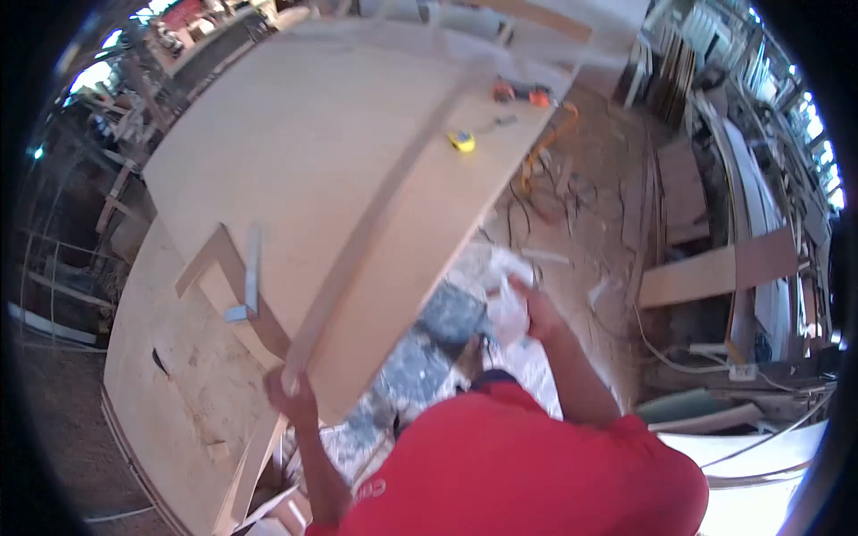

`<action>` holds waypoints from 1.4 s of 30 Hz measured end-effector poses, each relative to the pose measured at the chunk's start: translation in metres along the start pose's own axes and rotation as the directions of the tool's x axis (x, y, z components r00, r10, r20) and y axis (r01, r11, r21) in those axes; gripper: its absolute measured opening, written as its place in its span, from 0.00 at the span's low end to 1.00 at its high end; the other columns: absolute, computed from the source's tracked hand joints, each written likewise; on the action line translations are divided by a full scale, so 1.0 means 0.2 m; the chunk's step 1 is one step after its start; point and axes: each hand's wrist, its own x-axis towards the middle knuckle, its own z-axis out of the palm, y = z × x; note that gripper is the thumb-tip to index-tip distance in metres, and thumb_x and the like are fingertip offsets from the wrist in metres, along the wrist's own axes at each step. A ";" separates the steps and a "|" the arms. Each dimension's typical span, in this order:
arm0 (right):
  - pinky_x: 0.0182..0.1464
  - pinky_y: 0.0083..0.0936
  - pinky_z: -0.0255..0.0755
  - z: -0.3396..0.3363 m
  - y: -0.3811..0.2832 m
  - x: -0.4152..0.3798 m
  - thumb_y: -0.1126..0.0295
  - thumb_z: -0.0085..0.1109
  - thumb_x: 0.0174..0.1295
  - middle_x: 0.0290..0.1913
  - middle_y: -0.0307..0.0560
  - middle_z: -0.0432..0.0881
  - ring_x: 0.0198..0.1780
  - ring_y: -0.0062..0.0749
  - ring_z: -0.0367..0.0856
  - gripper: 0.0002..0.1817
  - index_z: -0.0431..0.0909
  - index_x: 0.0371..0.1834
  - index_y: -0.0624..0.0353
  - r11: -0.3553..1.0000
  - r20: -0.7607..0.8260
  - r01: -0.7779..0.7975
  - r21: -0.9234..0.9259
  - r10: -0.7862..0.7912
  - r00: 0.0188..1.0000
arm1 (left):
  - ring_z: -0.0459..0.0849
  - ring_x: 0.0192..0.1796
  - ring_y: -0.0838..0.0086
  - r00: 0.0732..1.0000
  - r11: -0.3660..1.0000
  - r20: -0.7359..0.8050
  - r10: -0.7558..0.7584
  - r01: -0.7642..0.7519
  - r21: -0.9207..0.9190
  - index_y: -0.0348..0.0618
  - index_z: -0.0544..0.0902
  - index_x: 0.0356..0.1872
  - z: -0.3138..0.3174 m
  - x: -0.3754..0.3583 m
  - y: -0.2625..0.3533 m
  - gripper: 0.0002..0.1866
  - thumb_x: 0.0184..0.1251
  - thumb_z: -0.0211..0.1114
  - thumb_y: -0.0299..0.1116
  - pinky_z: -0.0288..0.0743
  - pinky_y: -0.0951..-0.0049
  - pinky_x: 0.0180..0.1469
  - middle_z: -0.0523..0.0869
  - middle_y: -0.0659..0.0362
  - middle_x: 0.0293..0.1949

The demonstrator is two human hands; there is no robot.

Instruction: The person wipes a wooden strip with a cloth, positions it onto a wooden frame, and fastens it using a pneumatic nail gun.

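Observation:
My left hand point(293, 398) is closed around the near end of a long, narrow wooden strip point(375, 211), which runs away across the pale plywood sheet point(304, 116). Out past the sheet's right edge, my right hand point(536, 308) grips a crumpled, whitish plastic bag point(508, 314) hanging below the fingers. Near my left hand lie a metal try square point(252, 277) and an angled wooden piece point(217, 259). Farther up the sheet is a yellow tape measure point(462, 140), with an orange power tool point(521, 92) beyond it.
Cables point(559, 183) and scraps lie on the dusty floor at right. Boards point(715, 277) lean and stack along the right side. A lower plywood sheet point(161, 429) with a small dark object point(161, 362) is at left. Lumber and workshop clutter fill the background.

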 end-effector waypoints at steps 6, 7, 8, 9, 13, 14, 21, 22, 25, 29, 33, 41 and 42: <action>0.46 0.44 0.85 -0.29 -0.57 0.11 0.35 0.58 0.71 0.44 0.51 0.89 0.48 0.42 0.90 0.33 0.76 0.61 0.52 0.969 0.165 0.113 0.222 -0.152 0.974 | 0.84 0.50 0.51 0.980 0.967 0.185 0.070 -0.021 -0.255 0.33 0.83 0.43 0.79 0.49 0.72 0.11 0.63 0.73 0.26 0.78 0.55 0.55 0.85 0.48 0.43; 0.51 0.53 0.84 -0.27 -0.66 0.10 0.30 0.62 0.65 0.40 0.50 0.88 0.44 0.43 0.89 0.38 0.75 0.62 0.51 0.948 0.143 0.104 0.301 -0.153 0.978 | 0.84 0.50 0.51 0.973 0.960 0.203 0.113 -0.054 -0.274 0.33 0.83 0.43 0.88 0.56 0.79 0.10 0.64 0.73 0.26 0.78 0.55 0.56 0.85 0.48 0.43; 0.51 0.53 0.84 -0.25 -0.72 0.09 0.30 0.62 0.65 0.40 0.50 0.88 0.44 0.43 0.89 0.38 0.75 0.62 0.51 0.944 0.135 0.112 0.309 -0.160 0.978 | 0.84 0.50 0.51 0.970 0.958 0.210 0.123 -0.061 -0.279 0.33 0.83 0.43 0.96 0.61 0.86 0.10 0.64 0.73 0.26 0.78 0.55 0.56 0.85 0.48 0.43; 0.53 0.56 0.83 -0.20 -0.77 0.08 0.30 0.63 0.63 0.39 0.48 0.86 0.41 0.43 0.87 0.39 0.75 0.62 0.51 0.940 0.005 0.188 0.285 -0.197 0.980 | 0.84 0.50 0.51 0.968 0.954 0.213 0.133 -0.066 -0.293 0.33 0.83 0.42 1.03 0.65 0.90 0.11 0.63 0.73 0.26 0.78 0.55 0.55 0.85 0.47 0.44; 0.48 0.52 0.86 -0.29 -0.89 0.20 0.46 0.75 0.62 0.42 0.46 0.84 0.40 0.39 0.87 0.32 0.75 0.62 0.53 0.949 -0.186 0.295 0.112 -0.272 0.944 | 0.83 0.51 0.49 0.950 0.946 0.255 0.181 -0.097 -0.310 0.32 0.83 0.42 1.29 0.79 0.96 0.11 0.63 0.73 0.27 0.78 0.54 0.55 0.85 0.46 0.44; 0.45 0.48 0.88 -0.31 -0.92 0.24 0.54 0.77 0.62 0.46 0.47 0.86 0.43 0.38 0.88 0.30 0.75 0.61 0.54 0.954 -0.227 0.298 -0.032 -0.297 0.927 | 0.83 0.51 0.49 0.948 0.946 0.261 0.180 -0.094 -0.311 0.32 0.83 0.42 1.37 0.82 0.95 0.11 0.63 0.73 0.27 0.78 0.54 0.55 0.85 0.46 0.44; 0.47 0.33 0.80 -0.27 -1.12 0.47 0.74 0.72 0.64 0.48 0.45 0.87 0.46 0.33 0.86 0.25 0.75 0.64 0.59 0.944 -0.280 0.215 -0.252 -0.284 0.917 | 0.80 0.61 0.46 0.939 0.971 0.303 0.165 -0.101 -0.216 0.32 0.81 0.59 1.77 1.14 1.04 0.28 0.58 0.78 0.32 0.75 0.51 0.64 0.82 0.42 0.57; 0.47 0.33 0.80 -0.25 -1.13 0.50 0.74 0.72 0.64 0.48 0.45 0.87 0.46 0.33 0.86 0.25 0.75 0.64 0.59 0.944 -0.271 0.205 -0.257 -0.274 0.923 | 0.79 0.63 0.45 0.922 0.977 0.340 0.186 -0.136 -0.166 0.33 0.80 0.62 1.83 1.17 1.01 0.32 0.56 0.79 0.34 0.75 0.50 0.65 0.81 0.42 0.60; 0.48 0.33 0.79 -0.21 -1.19 0.62 0.71 0.72 0.65 0.48 0.43 0.87 0.47 0.32 0.85 0.27 0.75 0.67 0.58 0.926 -0.345 0.236 -0.294 -0.333 0.878 | 0.78 0.65 0.44 0.917 0.988 0.369 0.151 -0.137 -0.064 0.32 0.80 0.63 2.03 1.22 0.98 0.36 0.53 0.82 0.38 0.74 0.50 0.67 0.81 0.42 0.62; 0.49 0.30 0.77 -0.18 -1.35 0.81 0.62 0.74 0.66 0.52 0.39 0.84 0.49 0.28 0.82 0.29 0.76 0.69 0.53 0.906 -0.409 0.241 -0.347 -0.377 0.831 | 0.79 0.63 0.45 0.914 0.994 0.392 0.108 -0.105 -0.029 0.36 0.80 0.64 2.18 1.25 0.98 0.38 0.52 0.83 0.42 0.75 0.50 0.66 0.82 0.43 0.59; 0.54 0.33 0.76 -0.16 -1.67 1.01 0.48 0.70 0.70 0.58 0.40 0.82 0.59 0.28 0.78 0.32 0.75 0.70 0.51 0.847 -0.292 0.235 -0.478 -0.404 0.867 | 0.81 0.57 0.50 0.831 0.998 0.556 0.024 -0.051 0.034 0.43 0.81 0.63 2.17 1.33 1.01 0.34 0.55 0.81 0.44 0.78 0.50 0.60 0.82 0.47 0.52; 0.37 0.31 0.82 -0.22 -2.46 1.62 0.55 0.69 0.72 0.49 0.45 0.86 0.40 0.30 0.88 0.26 0.78 0.66 0.60 0.799 -0.219 0.266 -0.540 -0.438 0.872 | 0.88 0.39 0.51 0.691 0.970 0.716 -0.093 -0.101 0.223 0.48 0.85 0.50 2.16 1.50 1.13 0.18 0.58 0.73 0.39 0.84 0.51 0.42 0.86 0.51 0.36; 0.40 0.31 0.82 -0.24 -2.57 1.70 0.56 0.70 0.71 0.51 0.47 0.87 0.40 0.30 0.88 0.29 0.77 0.68 0.62 0.737 -0.235 0.248 -0.628 -0.483 0.843 | 0.88 0.37 0.51 0.727 0.969 0.684 -0.064 -0.119 0.217 0.48 0.85 0.48 2.17 1.49 1.09 0.17 0.58 0.71 0.37 0.84 0.51 0.41 0.86 0.52 0.35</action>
